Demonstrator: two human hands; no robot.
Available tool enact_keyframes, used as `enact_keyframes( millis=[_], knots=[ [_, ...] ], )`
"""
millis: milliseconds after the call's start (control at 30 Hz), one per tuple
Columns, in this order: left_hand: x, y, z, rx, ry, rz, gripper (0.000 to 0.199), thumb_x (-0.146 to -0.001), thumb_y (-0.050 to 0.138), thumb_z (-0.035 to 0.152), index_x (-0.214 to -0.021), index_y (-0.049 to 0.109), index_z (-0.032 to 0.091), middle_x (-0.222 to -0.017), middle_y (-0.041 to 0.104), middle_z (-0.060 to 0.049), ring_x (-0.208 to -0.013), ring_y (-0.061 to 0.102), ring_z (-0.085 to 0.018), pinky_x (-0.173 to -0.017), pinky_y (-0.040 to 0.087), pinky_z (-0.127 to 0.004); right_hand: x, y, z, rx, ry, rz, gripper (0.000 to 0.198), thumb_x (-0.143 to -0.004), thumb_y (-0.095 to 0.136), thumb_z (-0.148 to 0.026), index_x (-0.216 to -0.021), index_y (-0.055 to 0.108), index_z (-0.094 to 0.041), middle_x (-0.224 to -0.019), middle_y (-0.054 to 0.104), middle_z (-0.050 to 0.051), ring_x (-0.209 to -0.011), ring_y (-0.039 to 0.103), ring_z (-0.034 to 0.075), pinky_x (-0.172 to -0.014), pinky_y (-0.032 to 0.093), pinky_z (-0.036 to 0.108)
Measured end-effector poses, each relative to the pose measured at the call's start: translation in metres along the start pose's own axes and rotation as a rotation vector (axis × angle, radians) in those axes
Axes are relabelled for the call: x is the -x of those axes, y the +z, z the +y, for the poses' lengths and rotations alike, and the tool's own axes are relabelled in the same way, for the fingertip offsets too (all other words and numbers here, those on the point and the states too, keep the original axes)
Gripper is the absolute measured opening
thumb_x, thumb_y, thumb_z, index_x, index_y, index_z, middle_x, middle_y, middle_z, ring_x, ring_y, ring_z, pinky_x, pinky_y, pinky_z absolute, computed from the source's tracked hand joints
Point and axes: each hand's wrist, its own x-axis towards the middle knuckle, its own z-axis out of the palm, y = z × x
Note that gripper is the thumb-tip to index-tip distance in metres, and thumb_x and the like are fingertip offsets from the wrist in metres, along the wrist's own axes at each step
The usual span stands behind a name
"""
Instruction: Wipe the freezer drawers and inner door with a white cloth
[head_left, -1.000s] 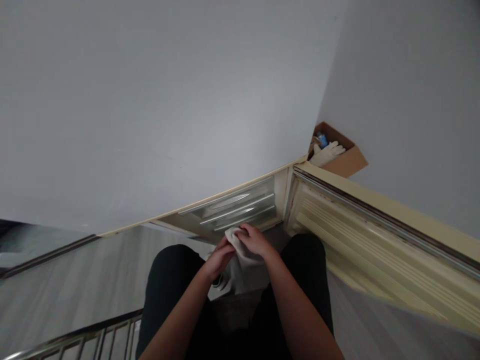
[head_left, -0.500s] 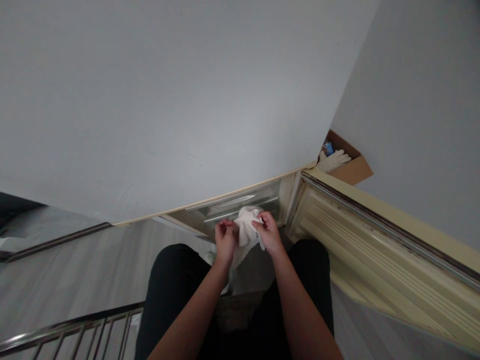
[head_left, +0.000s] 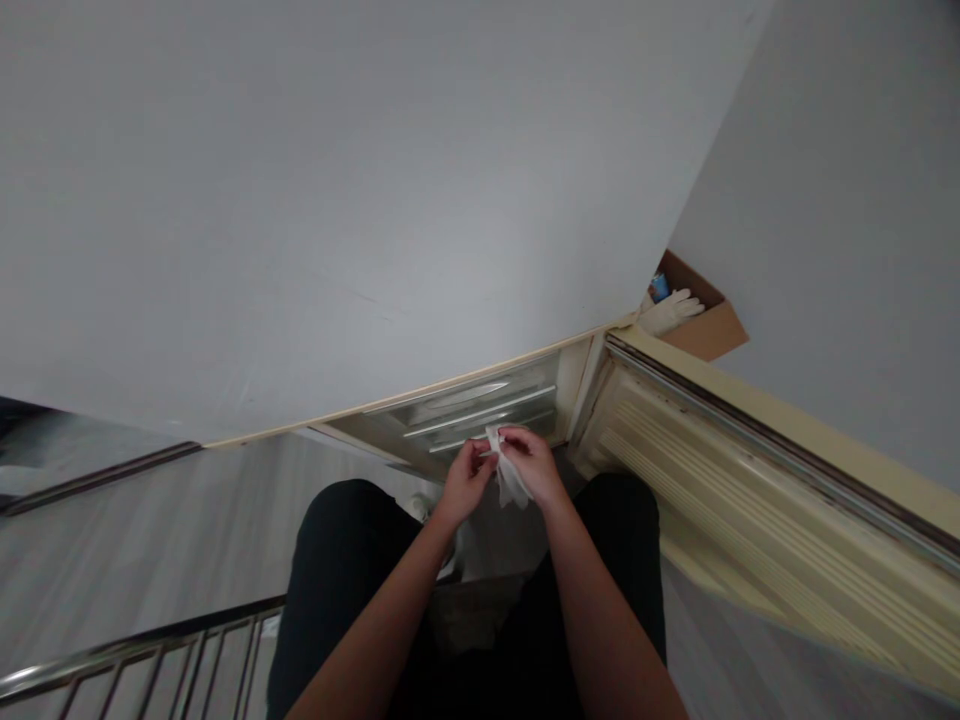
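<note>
- Left hand (head_left: 466, 478): fingers closed on the left edge of a white cloth (head_left: 508, 476).
- Right hand (head_left: 531, 464): fingers pinched on the cloth's upper edge; the cloth hangs bunched between both hands.
- Cloth position: in front of the cream baseboard vent (head_left: 472, 405), above the person's knees.
- Cardboard box (head_left: 705, 322) with a white glove (head_left: 671, 310): in the corner, well apart.
- Metal railing (head_left: 142, 660): lower left.

A cardboard box (head_left: 709, 325) holding a pale work glove (head_left: 670, 311) and a blue item (head_left: 660, 288) is seen at the wall corner, above a cream ribbed panel (head_left: 757, 500), while a steel railing (head_left: 135, 660) is seen lower left.
</note>
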Motion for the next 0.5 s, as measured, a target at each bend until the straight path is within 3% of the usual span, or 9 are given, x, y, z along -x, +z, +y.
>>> enact_keyframes(
  millis=[200, 300, 400, 433, 500],
  knots=[
    [0.003, 0.000, 0.000, -0.106, 0.004, 0.021, 0.034, -0.079, 0.076, 0.045, -0.100, 0.064, 0.021, -0.101, 0.073, -0.005, -0.078, 0.069, -0.018, -0.073, 0.056, -0.031, -0.001, -0.002, 0.005, 0.010, 0.059, 0.010, 0.024, -0.068, 0.072, -0.034, -0.086, 0.079, -0.021, -0.095, 0.078, 0.006, -0.088, 0.070, 0.021, -0.086, 0.055, 0.035],
    [0.000, -0.006, -0.007, -0.178, -0.004, 0.176, 0.022, -0.083, 0.065, 0.042, -0.085, 0.061, 0.021, -0.076, 0.066, 0.000, -0.068, 0.062, -0.017, -0.066, 0.050, -0.028, -0.003, -0.007, 0.005, 0.138, 0.031, 0.124, 0.017, -0.072, 0.065, -0.029, -0.082, 0.075, -0.020, -0.087, 0.075, 0.005, -0.084, 0.066, 0.020, -0.084, 0.053, 0.034],
    [-0.008, -0.015, -0.010, -0.226, 0.001, 0.389, 0.018, -0.090, 0.050, 0.040, -0.085, 0.054, 0.023, -0.077, 0.062, 0.000, -0.076, 0.060, -0.018, -0.071, 0.049, -0.028, -0.002, -0.010, 0.005, 0.410, -0.064, 0.331, 0.015, -0.074, 0.058, -0.021, -0.082, 0.070, -0.020, -0.090, 0.071, 0.006, -0.093, 0.062, 0.021, -0.094, 0.049, 0.037],
    [-0.010, -0.018, -0.010, -0.240, 0.005, 0.429, 0.018, -0.090, 0.047, 0.039, -0.085, 0.054, 0.023, -0.079, 0.062, -0.001, -0.079, 0.060, -0.018, -0.073, 0.049, -0.028, 0.000, -0.009, 0.006, 0.481, -0.092, 0.351, 0.014, -0.074, 0.058, -0.021, -0.082, 0.069, -0.020, -0.092, 0.069, 0.006, -0.095, 0.061, 0.021, -0.096, 0.047, 0.037],
    [-0.013, -0.020, -0.006, -0.271, 0.011, 0.422, 0.018, -0.088, 0.051, 0.040, -0.084, 0.056, 0.023, -0.080, 0.064, -0.001, -0.080, 0.061, -0.019, -0.075, 0.049, -0.029, 0.004, -0.001, 0.012, 0.476, -0.080, 0.237, 0.010, -0.075, 0.062, -0.025, -0.083, 0.068, -0.021, -0.090, 0.067, 0.004, -0.092, 0.060, 0.020, -0.094, 0.047, 0.037]
  ],
)
